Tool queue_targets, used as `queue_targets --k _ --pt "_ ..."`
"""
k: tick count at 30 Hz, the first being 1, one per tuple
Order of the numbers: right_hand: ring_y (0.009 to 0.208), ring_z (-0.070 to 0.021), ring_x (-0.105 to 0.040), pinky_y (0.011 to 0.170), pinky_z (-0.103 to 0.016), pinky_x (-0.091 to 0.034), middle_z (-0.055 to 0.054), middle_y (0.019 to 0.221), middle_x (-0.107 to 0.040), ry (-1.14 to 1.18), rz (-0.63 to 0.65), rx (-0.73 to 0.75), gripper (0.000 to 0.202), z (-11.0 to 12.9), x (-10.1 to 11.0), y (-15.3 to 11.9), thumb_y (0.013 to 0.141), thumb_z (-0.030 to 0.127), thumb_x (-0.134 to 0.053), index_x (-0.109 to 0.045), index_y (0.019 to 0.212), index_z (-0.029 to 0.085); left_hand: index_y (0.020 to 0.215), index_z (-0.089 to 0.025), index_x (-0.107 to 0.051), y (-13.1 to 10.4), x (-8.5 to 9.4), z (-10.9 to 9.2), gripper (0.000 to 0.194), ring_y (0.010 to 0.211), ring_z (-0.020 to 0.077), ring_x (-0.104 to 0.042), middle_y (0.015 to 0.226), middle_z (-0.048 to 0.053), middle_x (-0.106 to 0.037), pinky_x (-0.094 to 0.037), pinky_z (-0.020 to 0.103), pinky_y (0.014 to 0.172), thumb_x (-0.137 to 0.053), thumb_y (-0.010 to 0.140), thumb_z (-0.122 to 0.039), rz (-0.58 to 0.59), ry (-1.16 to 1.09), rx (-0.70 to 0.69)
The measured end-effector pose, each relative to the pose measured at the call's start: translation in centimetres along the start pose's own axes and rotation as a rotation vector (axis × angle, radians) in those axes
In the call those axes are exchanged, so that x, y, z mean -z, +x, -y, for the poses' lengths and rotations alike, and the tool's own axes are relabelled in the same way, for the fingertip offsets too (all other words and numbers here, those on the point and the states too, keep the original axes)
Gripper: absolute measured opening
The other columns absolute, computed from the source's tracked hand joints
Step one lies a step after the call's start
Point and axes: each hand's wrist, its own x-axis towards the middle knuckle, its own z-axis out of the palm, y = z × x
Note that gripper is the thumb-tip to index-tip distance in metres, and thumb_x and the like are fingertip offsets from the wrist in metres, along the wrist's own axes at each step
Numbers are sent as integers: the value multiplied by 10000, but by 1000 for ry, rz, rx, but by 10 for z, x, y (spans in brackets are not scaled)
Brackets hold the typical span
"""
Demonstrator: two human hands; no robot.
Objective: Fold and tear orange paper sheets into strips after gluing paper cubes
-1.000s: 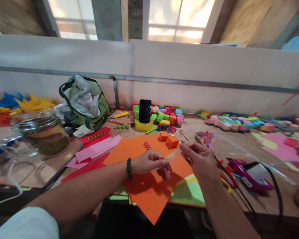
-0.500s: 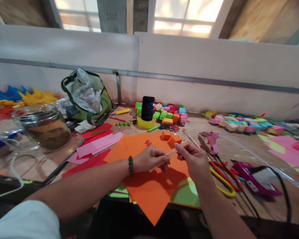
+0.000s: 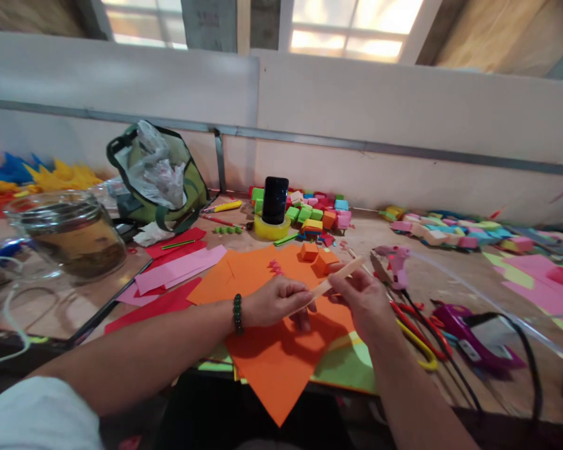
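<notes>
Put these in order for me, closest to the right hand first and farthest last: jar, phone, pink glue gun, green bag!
From the right hand, in the head view:
1. Pink glue gun: just right of it.
2. Phone: ahead and to the left, by the tape.
3. Green bag: farther left, near the wall.
4. Jar: far left.

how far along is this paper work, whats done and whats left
Two small orange blocks by the far edge of the orange sheet look finished, as do the coloured blocks around the phone. In hand is a pale strip, straight between left hand and right hand. Probably left: that strip and the flat pink paper. No target count shows.
</notes>
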Motion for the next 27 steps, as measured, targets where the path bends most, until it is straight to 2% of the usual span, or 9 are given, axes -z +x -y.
queue_targets --k 3,8,12,16,18,21,25,27 --pt "556 -128 -624 527 -217 -518 -9 608 -687 -51 105 10 344 -3 -1 -2 461 270 -895 -709 729 160 797 -122 -612 1 -2 0 492 550 120 -638 604 71 -702 -440 196 539 -519 840 -603 0 -5 3" --pt "553 -127 -619 550 -247 -554 1 598 -669 29 -25 62 289 -2 5 1 508 309 -877 -699 680 160 785 -129 -614 0 0 -2 510 542 119 -632 601 63 -699 -460 207 565 -555 794 -636 99 -87 35" --pt "555 -104 -608 585 -230 -552 37 603 -654 43 -18 98 377 3 6 -1 573 296 -852 -689 893 183 745 -114 -657 -2 8 -7 515 529 122 -614 570 52 -669 -472 225 590 -608 758 -626 184 -113 105" --pt "509 -120 -584 534 -242 -518 53 550 -619 -113 165 73 499 3 -1 -8 617 329 -822 -621 1050 184 820 -127 -704 2 11 -6 452 606 118 -596 687 36 -668 -475 226 615 -686 712 -565 45 -126 81" --pt "528 -133 -587 524 -248 -495 31 580 -630 -215 244 90 406 0 -5 -11 657 350 -792 -624 985 178 771 -126 -712 4 10 -4 369 550 88 -532 619 7 -621 -438 203 569 -720 708 -489 0 -87 85" --pt "609 -141 -591 558 -248 -475 -13 673 -650 -308 256 177 239 -3 -6 -12 739 388 -719 -645 807 170 708 -121 -717 5 9 -2 305 512 74 -478 561 -8 -581 -399 199 536 -730 708 -426 -11 -79 96" --pt "564 -133 -545 520 -245 -439 -11 619 -614 -359 233 184 256 -6 -5 -11 754 414 -695 -658 711 164 774 -125 -745 4 8 -1 285 510 70 -460 572 -11 -582 -370 200 519 -726 712 -402 45 -117 130" --pt "557 -137 -547 514 -248 -440 -11 624 -618 -398 246 179 252 -7 -5 -11 758 417 -690 -660 750 167 820 -131 -757 3 9 0 293 498 64 -433 558 -20 -562 -348 199 505 -719 721 -405 66 -122 146"
